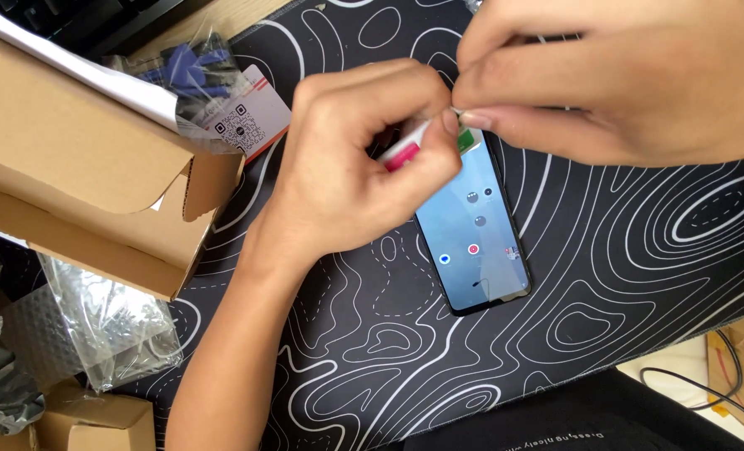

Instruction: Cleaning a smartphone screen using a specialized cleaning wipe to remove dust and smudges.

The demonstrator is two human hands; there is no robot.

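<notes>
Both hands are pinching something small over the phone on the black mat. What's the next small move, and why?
Probably a slow pull apart. The left hand grips a small white-and-pink piece while the right hand pinches its tip, just above the lit phone. What the piece is cannot be told.

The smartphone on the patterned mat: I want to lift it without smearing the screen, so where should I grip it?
Probably pinch the smartphone by its two long edges near the bottom end, coming from the near side. It lies flat, screen up; the left hand and right hand crowd its top end.
</notes>
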